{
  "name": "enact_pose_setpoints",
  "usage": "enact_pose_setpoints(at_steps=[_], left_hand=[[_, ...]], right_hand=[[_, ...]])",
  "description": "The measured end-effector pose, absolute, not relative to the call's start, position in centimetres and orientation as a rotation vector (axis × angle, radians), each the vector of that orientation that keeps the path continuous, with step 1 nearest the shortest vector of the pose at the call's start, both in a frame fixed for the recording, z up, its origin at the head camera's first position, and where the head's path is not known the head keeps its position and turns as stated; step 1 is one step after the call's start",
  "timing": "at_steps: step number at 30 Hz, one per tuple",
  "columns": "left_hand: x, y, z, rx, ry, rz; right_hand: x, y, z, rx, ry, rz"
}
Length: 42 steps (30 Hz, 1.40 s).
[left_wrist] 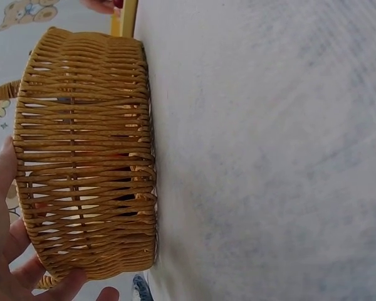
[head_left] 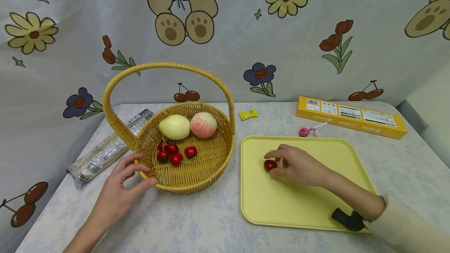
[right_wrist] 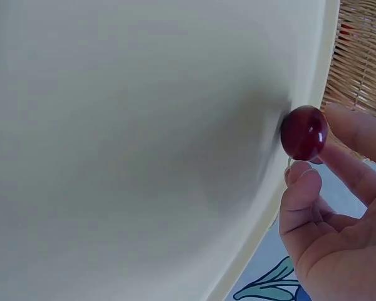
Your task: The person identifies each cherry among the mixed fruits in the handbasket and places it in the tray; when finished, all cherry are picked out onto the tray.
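Observation:
A woven basket (head_left: 190, 186) with a tall handle holds a pear (head_left: 174, 127), a peach (head_left: 203, 125) and several red cherries (head_left: 172, 148). My left hand (head_left: 117, 194) touches the basket's left rim with spread fingertips and thumb. In the left wrist view, those fingers lie against the outside of the wicker wall (left_wrist: 84, 157). Over the yellow tray (head_left: 306, 206), my right hand (head_left: 299, 165) pinches a dark red cherry (head_left: 270, 165). The right wrist view shows that cherry (right_wrist: 304, 133) at the fingertips, with part of its stem below; whether it touches the tray I cannot tell.
Behind the tray lie a lollipop (head_left: 307, 131), a yellow-wrapped candy (head_left: 249, 114) and a long orange box (head_left: 351, 117). A clear plastic package (head_left: 105, 153) lies left of the basket. A black curved object (head_left: 348, 219) shows beside the right sleeve. A printed cloth hangs behind the table.

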<state>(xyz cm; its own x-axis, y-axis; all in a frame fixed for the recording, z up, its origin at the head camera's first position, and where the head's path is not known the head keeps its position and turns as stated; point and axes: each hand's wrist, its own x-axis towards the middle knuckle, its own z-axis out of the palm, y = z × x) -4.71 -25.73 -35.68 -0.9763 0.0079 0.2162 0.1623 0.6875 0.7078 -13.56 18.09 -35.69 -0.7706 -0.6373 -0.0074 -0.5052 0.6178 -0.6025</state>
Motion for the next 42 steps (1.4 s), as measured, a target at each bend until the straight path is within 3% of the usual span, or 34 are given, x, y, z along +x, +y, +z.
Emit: enact_pose_setpoints(at_steps=[12,23,33,42], left_hand=[[-4.7,-25.7,-35.7,-0.141,-2.697,-1.162],[-4.6,-25.7,-35.8,-0.153,-2.693,-1.164],[-4.7,-25.8,-35.7,-0.155,-2.691,-1.166],[-4.6,-25.9,-35.9,-0.157,-2.699,-1.137]], right_hand=[[-12.5,16.9,-34.5,-1.025,2.626,-1.022],[-12.1,12.0,-33.1,-1.251,2.657,-1.176],[-13.7,6.0,-31.2,-1.504,2.649,-0.973],[-16.5,0.4,-31.8,-1.446,2.574,-0.659]])
